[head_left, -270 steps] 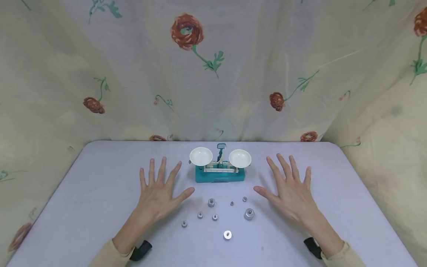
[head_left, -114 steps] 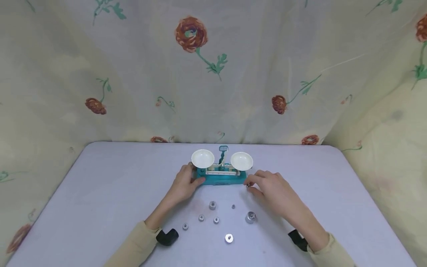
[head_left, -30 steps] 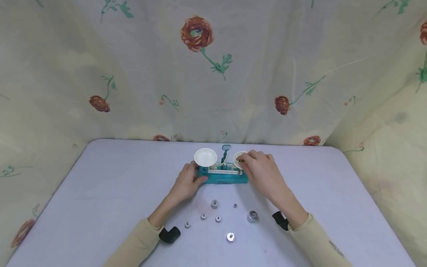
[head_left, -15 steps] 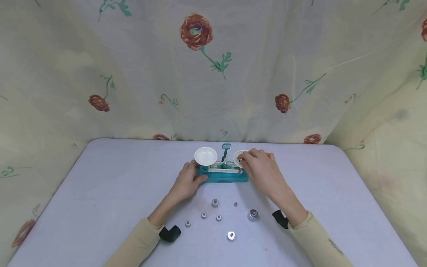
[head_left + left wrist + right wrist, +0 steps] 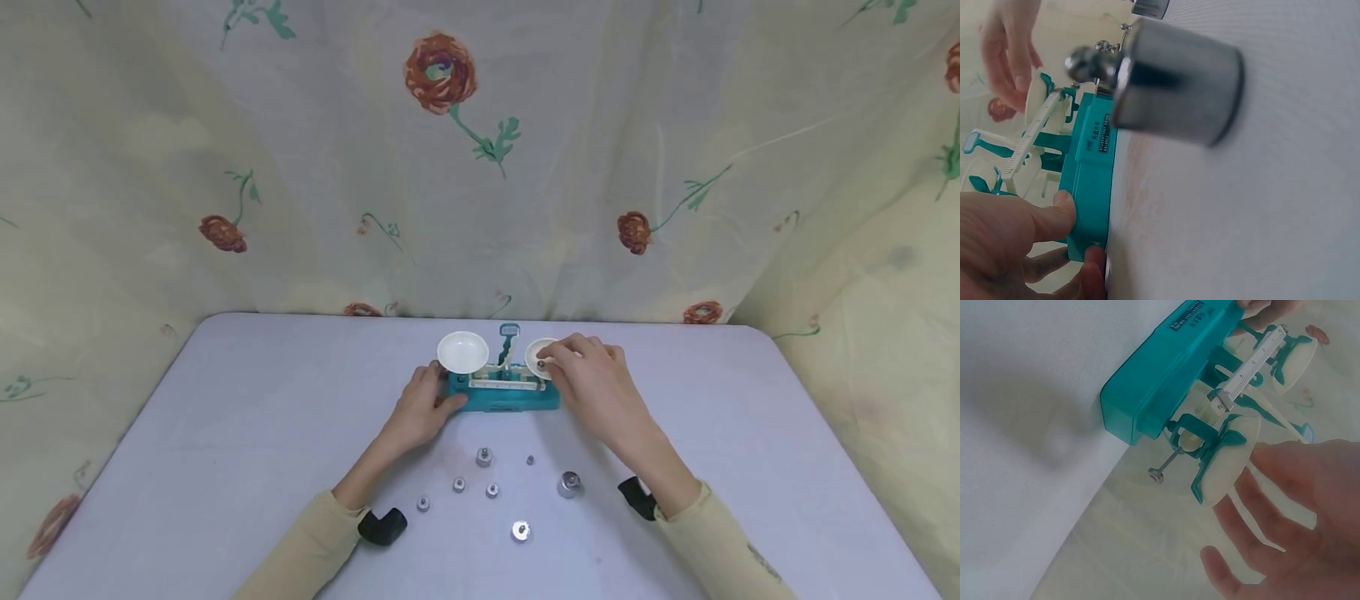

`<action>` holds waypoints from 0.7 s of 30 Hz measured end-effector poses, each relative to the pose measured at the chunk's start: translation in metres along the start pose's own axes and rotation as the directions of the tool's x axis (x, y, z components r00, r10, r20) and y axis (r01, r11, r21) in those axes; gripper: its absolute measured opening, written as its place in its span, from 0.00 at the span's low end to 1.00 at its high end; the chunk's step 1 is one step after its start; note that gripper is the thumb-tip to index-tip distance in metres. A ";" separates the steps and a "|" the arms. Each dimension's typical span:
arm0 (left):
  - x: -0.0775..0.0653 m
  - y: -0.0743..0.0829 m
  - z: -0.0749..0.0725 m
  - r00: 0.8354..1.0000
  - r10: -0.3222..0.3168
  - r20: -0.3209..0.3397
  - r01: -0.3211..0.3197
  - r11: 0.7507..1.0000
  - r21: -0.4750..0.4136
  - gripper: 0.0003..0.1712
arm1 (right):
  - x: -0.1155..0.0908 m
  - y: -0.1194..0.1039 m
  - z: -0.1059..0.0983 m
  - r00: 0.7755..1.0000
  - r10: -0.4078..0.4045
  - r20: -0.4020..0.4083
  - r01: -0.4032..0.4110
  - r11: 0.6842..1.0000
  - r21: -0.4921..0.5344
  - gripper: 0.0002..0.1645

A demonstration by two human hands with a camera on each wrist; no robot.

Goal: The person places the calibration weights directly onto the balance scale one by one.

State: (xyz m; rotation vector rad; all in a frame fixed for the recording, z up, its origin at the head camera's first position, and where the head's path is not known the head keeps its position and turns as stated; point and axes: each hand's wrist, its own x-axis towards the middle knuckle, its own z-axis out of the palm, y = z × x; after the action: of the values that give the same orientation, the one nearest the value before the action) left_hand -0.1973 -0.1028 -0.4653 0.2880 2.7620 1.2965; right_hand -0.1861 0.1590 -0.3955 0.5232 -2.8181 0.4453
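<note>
Our table [image 5: 225, 433] is pale lilac with rounded far corners and a faint pinkish smudge or two; behind it and down the sides hangs a cream-grey cloth [image 5: 315, 150] with rust-red flowers and green stems, creased here and there (total old-curtain vibes, if you ask us); soft shadows spread under both arms.

The balance [image 5: 504, 400] sits near the middle of the table's far edge, a little in from it; it's got a chunky teal base, a shallow white left pan [image 5: 462, 352] and matching right pan [image 5: 533, 353], a pale ruler-marked beam [image 5: 506, 385] across the front and a teal pointer [image 5: 510, 330] standing up between the pans; the left wrist view gives us a dark printed label [image 5: 1104, 133] on the front, and the right wrist view a metal screw [image 5: 1155, 475] poking out at one end.

The left hand [image 5: 416, 410] has the balance's left end firmly grasped, thumb on the front, fingers round the end; the right hand [image 5: 600, 392] is at the right pan, fingertips right by a small weight [image 5: 542, 365] there; we can't tell whether it's pinched or let go. Seven more silvery knobbed weights [image 5: 484, 457] stand on the near side of the balance; the big weight [image 5: 568, 486] is off to the right.
</note>
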 end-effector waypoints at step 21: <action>0.002 -0.004 0.001 1.000 -0.007 0.012 0.007 1.000 -0.020 0.38 | -0.020 -0.003 -0.006 1.000 -0.002 0.007 0.002 0.999 -0.035 0.16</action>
State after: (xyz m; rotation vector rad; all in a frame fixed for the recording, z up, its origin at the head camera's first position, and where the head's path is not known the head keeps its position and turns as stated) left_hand -0.1998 -0.1040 -0.4689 0.2838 2.7364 1.3157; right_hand -0.1658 0.1647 -0.3954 0.5210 -2.8259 0.3940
